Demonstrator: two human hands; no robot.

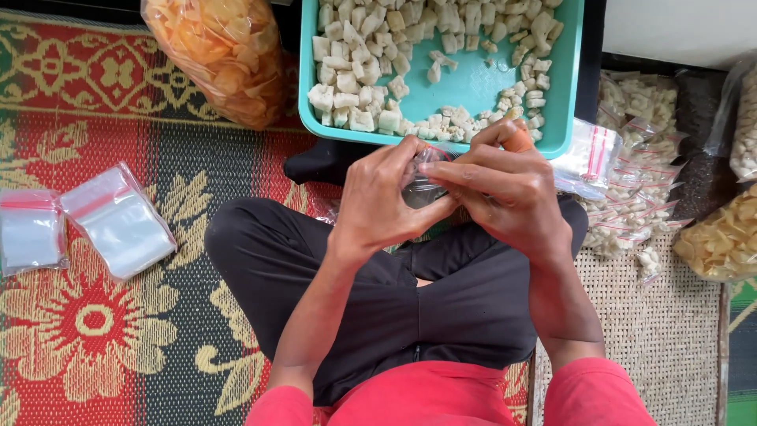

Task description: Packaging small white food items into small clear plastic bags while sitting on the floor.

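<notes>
A person sits cross-legged on a patterned mat (95, 315) in black trousers and a red top, both hands raised over the lap. The left hand (382, 197) and the right hand (505, 193) meet around a small clear bag (419, 183), which sits between them, just near of the tray. The bag is transparent and glossy, crumpled where the fingers press it, with a thin red strip showing at its upper edge. Most of it is hidden by the fingers, so what it contains cannot be made out. The left hand's thumb and fingers are curled and pinched on the bag's left side; the right hand's fingers lie across its right side, gripping it, with the forefinger bent up toward the tray.

Just beyond the hands stands a teal tray (473, 79) scattered with pale, blocky snack pieces (355, 79). To the far left of the tray lies a big clear bag of orange chips (221, 47). On the mat at the left lie two stacks of empty small bags (118, 221) with red sealing strips. On the right, a heap of filled small bags (639, 181) rests on a woven mat, next to a bag of yellow chips (721, 237).
</notes>
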